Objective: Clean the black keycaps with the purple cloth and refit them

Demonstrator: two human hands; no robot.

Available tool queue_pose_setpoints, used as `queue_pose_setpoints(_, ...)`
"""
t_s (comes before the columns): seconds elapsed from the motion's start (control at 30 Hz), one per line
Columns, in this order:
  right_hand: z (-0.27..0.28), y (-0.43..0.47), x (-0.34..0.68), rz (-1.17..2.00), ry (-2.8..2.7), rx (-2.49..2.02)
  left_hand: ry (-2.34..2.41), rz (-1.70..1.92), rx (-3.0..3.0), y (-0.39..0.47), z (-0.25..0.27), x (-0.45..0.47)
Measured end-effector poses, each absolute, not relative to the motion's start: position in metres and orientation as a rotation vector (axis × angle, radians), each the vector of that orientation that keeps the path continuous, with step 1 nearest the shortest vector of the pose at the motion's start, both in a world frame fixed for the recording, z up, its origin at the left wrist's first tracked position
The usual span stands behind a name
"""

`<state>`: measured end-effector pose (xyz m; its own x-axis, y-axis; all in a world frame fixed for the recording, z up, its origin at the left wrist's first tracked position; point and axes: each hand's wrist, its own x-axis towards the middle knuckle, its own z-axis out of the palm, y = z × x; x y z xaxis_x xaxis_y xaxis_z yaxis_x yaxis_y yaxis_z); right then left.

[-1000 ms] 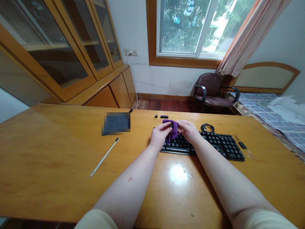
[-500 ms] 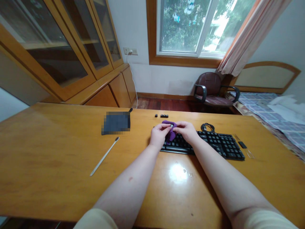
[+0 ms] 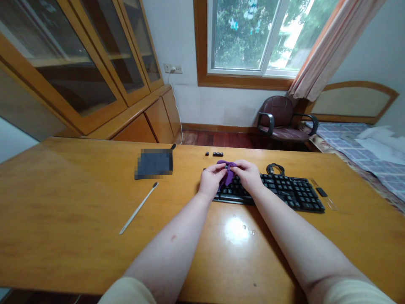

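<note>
Over the left part of a black keyboard [image 3: 294, 192], both my hands meet at a purple cloth [image 3: 228, 179]. My left hand [image 3: 210, 181] is closed in a pinch on a small piece at the cloth's edge. That piece looks like a keycap, but fingers and cloth mostly cover it. My right hand [image 3: 249, 175] pinches the cloth against it from the other side. Just beyond the hands, several loose black keycaps [image 3: 218, 154] lie in a short row, with a single keycap [image 3: 206, 154] to their left.
A wire keycap puller [image 3: 322, 192] lies right of the keyboard, and its coiled cable [image 3: 275, 169] behind. To the left are a long white-handled brush [image 3: 138, 208] and a dark, blurred-out flat item [image 3: 154, 162]. Everything rests on a wooden table [image 3: 79, 202].
My right fingers have shifted slightly left and folded the purple cloth further over the small piece, which shows less now. My left hand has hardly moved.
</note>
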<state>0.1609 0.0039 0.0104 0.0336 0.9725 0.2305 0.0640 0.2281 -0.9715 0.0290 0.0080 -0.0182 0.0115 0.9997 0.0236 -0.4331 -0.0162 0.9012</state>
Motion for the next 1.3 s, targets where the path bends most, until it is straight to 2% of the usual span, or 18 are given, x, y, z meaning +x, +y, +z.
queue_pose_setpoints(0.37, 0.008, 0.008, 0.168, 1.218, -1.237, -1.059, 0.807, 1.427, 1.044, 0.008, -0.014, 0.028)
queue_pose_setpoints(1.0, 0.003, 0.012, 0.168, 1.180, -1.281, -1.050, 0.833, 1.459, 0.949, 0.009, -0.018, 0.030)
queue_pose_setpoints(1.3, 0.001, 0.010, 0.166, 1.218, -1.245, -1.067, 0.974, 1.480, 1.246, 0.008, -0.020, 0.025)
